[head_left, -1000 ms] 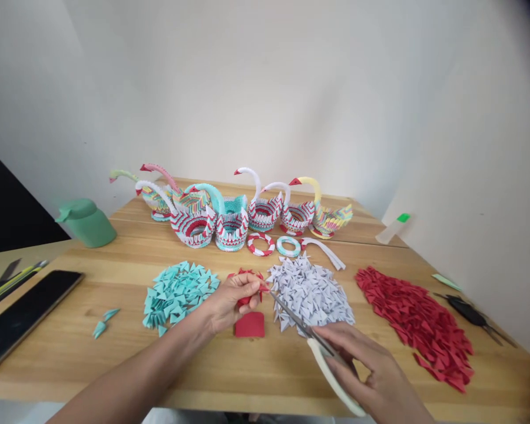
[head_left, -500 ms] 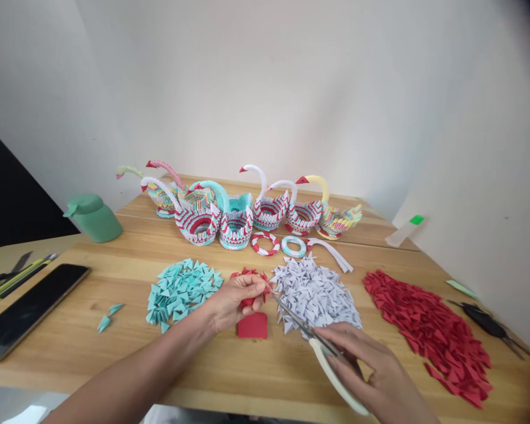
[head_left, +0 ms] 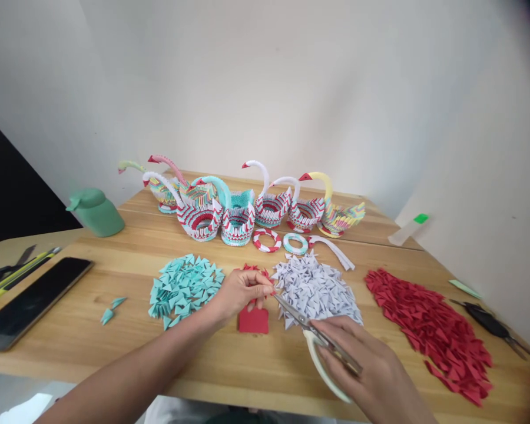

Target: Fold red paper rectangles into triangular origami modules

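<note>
Gripping white-handled scissors (head_left: 308,324), the right hand (head_left: 371,359) is nearest, its fingers curled round the handles and the closely set blades pointing up and leftward. Their tips reach the left hand (head_left: 241,294), whose thumb and forefinger are pinched together on a small red paper piece (head_left: 272,291); whether steel touches paper I cannot tell. Just below the left hand lies a red paper sheet (head_left: 253,323), flat on the wooden table (head_left: 229,377). At far left rests a dark phone (head_left: 35,300), with two loose teal pieces (head_left: 107,316) to its right. Farther on, a teal heap (head_left: 185,285) and a pale heap (head_left: 315,288) of folded paper flank the left hand, and a long red heap (head_left: 428,330) spreads at right. Beyond them lie a red-and-white ring (head_left: 257,240), a teal-and-white ring (head_left: 286,243) and a curved white strip (head_left: 333,247). At left stands a green container (head_left: 99,215). Folded-paper swans (head_left: 198,224) stand at the back.
</note>
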A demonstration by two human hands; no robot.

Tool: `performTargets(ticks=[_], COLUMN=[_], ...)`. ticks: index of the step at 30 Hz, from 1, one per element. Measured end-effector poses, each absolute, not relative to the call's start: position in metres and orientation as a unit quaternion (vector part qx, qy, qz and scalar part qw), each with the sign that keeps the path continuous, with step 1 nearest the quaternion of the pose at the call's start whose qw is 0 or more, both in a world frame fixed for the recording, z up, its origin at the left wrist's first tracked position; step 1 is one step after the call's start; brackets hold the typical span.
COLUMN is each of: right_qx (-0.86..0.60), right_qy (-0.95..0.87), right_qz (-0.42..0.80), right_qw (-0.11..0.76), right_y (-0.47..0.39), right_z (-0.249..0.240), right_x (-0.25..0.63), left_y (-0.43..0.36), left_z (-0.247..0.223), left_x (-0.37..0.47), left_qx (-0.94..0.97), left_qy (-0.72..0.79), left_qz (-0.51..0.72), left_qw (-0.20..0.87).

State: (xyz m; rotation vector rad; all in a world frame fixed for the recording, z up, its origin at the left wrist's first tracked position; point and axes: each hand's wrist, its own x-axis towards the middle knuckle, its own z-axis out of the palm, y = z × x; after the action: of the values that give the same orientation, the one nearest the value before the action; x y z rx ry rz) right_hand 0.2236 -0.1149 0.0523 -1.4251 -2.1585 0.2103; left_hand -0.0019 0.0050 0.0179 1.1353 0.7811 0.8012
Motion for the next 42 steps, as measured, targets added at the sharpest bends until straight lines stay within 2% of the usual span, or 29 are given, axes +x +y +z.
performTargets(ticks=[8, 27, 34, 38, 42], right_qx=[-0.573, -0.575, -0.555, -0.531, -0.547], right_qy=[-0.740, -0.727, -0.770, -0.796, -0.781], right_qz=[0.237, 0.255, 0.188, 0.067, 0.054], right_qw=[0.262, 0.276, 0.252, 0.284, 0.297], right_y=[-0.109, -0.107, -0.105, -0.111, -0.117], right_z=[0.057, 0.053, 0.054, 0.050, 0.045], right_x=[0.229, 0.233, 0.225, 0.211, 0.219], left_y=[0.009, 0.011, 0.008, 0.009, 0.019], left_z=[0.019, 0.017, 0.015, 0.009, 0.004], left_x=[-0.008, -0.008, -0.004, -0.002, -0.008], left_qx=[0.412, 0.388, 0.419, 0.407, 0.376], left_qy=[0.319, 0.302, 0.336, 0.339, 0.347], left_qz=[0.364, 0.365, 0.372, 0.408, 0.433], left_qw=[0.772, 0.791, 0.756, 0.743, 0.742])
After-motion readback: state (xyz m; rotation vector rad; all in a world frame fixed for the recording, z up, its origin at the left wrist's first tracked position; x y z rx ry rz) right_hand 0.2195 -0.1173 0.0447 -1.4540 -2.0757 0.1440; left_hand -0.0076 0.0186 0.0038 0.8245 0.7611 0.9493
